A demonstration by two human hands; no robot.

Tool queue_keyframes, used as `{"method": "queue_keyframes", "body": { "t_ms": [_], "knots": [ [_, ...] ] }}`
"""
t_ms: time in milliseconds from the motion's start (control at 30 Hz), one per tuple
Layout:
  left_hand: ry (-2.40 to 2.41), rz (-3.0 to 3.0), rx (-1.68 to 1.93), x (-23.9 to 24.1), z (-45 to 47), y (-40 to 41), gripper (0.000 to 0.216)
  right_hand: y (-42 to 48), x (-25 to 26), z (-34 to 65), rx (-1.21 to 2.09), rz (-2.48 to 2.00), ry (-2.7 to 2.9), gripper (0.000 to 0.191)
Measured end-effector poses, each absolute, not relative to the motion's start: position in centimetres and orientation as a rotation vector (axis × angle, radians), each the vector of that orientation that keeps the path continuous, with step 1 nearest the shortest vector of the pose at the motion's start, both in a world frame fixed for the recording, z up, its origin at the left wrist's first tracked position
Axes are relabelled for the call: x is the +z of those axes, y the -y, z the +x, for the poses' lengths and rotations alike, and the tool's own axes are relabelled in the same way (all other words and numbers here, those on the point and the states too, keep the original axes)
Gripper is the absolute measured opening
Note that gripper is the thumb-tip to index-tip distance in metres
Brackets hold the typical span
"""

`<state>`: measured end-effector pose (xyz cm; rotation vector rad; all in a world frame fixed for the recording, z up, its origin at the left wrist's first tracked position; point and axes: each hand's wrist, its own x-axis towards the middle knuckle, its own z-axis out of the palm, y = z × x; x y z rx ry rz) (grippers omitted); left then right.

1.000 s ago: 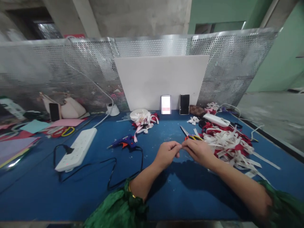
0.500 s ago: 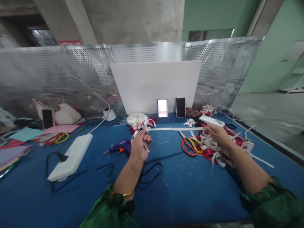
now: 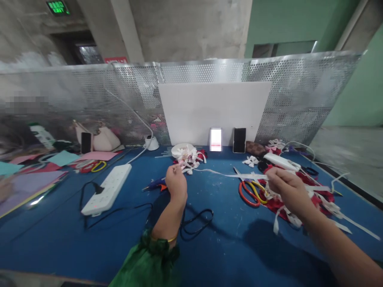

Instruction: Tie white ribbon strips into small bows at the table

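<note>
Above the blue table (image 3: 227, 239), a white ribbon strip (image 3: 230, 174) runs stretched between both hands, just over the scissors (image 3: 249, 192). The left hand (image 3: 176, 184) is seen from the back, curled shut on the strip's left end close to the small heap of bows (image 3: 189, 157); its fingertips are hidden. The right hand (image 3: 286, 189) pinches the right end between thumb and fingers, right above the pile of red and white strips (image 3: 311, 195); a few loose ones seem to hang off it.

Judgement: the strip does best held flat and lightly taut, with no twist and an even pull from both ends. The right pinch should take only this one strip, not strays from the pile. It should also stay clear of the scissors and of the glue gun (image 3: 156, 183) and its cord (image 3: 194, 221) by the left wrist.
</note>
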<state>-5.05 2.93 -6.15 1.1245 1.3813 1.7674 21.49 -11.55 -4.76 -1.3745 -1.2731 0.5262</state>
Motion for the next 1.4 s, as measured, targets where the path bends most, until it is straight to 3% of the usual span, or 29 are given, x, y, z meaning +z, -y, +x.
{"method": "queue_keyframes", "body": {
  "t_ms": [100, 233, 367, 567, 1033, 1233, 1400],
  "knots": [
    [-1.281, 1.691, 1.939, -5.5, -4.0, -0.9, 0.024, 11.6, -5.0, 19.6, 0.713, -1.435, 1.411, 0.031],
    [-0.662, 2.063, 1.056, -5.6, -1.4, 2.8, 0.025, 11.2, -5.7, 17.7, 0.710, -1.405, 1.615, 0.033],
    [-0.609, 1.928, 0.717, -6.3, -0.3, 4.3, 0.030, 10.9, -6.5, 17.3, 0.664, -1.404, 1.694, 0.031],
    [-0.651, 1.617, 0.672, -6.6, -0.3, 4.5, 0.026, 10.8, -6.6, 17.1, 0.677, -1.421, 1.649, 0.030],
    [-0.818, 1.489, 0.676, -6.5, 0.3, 5.3, 0.022, 11.0, -6.7, 16.1, 0.773, -1.385, 1.594, 0.034],
    [-0.763, 1.390, 0.670, -6.4, 0.3, 5.4, 0.017, 11.1, -6.7, 15.9, 1.079, -1.295, 1.254, 0.032],
    [-0.736, 1.300, 0.657, -6.2, 0.1, 5.3, 0.016, 11.0, -6.8, 15.8, 1.149, -1.274, 1.231, 0.034]
  ]
}}
